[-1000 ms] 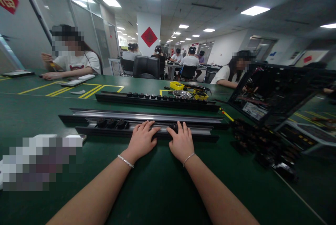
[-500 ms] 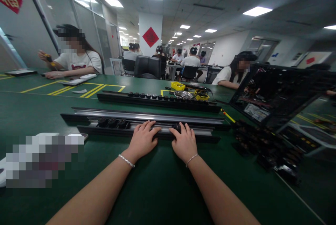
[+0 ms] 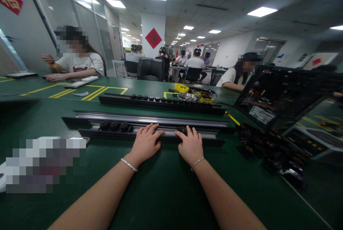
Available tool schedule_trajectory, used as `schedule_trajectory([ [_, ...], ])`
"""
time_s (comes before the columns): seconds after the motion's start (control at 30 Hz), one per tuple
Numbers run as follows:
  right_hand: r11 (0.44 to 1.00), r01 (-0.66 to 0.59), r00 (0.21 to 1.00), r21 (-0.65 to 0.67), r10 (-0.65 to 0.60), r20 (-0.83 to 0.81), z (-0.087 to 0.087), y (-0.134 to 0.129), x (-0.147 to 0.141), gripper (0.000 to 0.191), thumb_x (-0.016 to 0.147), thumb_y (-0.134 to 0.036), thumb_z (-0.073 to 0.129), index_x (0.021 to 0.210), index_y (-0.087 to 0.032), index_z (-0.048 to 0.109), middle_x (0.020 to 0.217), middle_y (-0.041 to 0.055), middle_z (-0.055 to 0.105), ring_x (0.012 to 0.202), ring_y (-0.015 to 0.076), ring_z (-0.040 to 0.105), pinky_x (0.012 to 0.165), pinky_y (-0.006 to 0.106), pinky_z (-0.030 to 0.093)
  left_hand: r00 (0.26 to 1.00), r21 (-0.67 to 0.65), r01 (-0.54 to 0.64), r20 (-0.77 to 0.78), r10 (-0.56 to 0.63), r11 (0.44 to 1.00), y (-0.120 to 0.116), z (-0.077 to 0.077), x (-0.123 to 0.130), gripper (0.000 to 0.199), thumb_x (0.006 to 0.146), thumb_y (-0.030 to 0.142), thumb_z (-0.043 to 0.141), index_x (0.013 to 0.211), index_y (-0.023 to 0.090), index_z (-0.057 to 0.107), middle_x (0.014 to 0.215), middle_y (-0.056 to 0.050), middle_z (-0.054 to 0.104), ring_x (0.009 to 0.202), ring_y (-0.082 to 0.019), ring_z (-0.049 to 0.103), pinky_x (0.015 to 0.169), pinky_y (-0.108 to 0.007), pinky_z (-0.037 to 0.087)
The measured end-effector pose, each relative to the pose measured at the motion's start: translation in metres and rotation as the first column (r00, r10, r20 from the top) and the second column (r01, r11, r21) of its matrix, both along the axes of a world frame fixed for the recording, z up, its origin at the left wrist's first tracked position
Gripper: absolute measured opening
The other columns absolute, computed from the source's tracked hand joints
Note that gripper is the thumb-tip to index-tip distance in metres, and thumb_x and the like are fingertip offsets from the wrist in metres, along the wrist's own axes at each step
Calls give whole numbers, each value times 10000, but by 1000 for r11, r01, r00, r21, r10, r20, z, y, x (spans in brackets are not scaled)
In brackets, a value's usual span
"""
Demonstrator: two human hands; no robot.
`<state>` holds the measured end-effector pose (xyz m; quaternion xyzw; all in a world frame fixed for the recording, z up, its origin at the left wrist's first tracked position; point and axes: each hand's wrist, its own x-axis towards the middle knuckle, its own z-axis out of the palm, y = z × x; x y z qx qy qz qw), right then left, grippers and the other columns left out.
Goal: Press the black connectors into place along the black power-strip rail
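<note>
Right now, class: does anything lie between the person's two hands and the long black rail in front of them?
Nothing visible does. The left hand and right hand both rest directly on the near rail, fingers spread across its top.

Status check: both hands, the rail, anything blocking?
Left hand flat on the near long black metal rail. Right hand on it too, fingers at a black round socket. Three black sockets sit left, apart. Nothing in the way.

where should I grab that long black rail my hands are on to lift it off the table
Probably near its two ends, one hand each, coming from above: the long black rail lies flat along the green table and is long and thin. The left hand and right hand sit close together mid-length.
</note>
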<state>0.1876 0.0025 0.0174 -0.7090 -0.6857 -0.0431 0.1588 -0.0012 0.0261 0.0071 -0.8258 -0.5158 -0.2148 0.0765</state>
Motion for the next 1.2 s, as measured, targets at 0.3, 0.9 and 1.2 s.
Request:
schedule_trajectory([
  [0.3,996,75,992,49,-70,-102,0,3,11,465,707,-137,517,1098,-333,675,1417,48,412,1343,309,257,1061,472,226,1000,3,-4,-10,4,1000,1,0,1,421,776,296,526,1192,358,551,1363,-32,490,1281,-261,392,1020,-467,303],
  [0.9,973,146,962,181,-97,-255,-4,23,18,362,820,-337,448,1120,-222,614,1189,54,611,1207,235,431,1060,435,208,1000,-2,-4,2,4,1000,0,1,0,418,771,294,534,1182,361,562,1368,-28,486,1291,-263,380,1012,-469,313],
  [1.2,947,259,948,192,-211,-237,-5,23,26,450,797,-332,453,1211,-175,537,1188,109,599,1192,258,442,1055,497,183,1000,-10,-2,12,3,1000,0,1,0,411,769,287,532,1171,360,569,1369,-21,487,1289,-262,383,1022,-469,308],
])
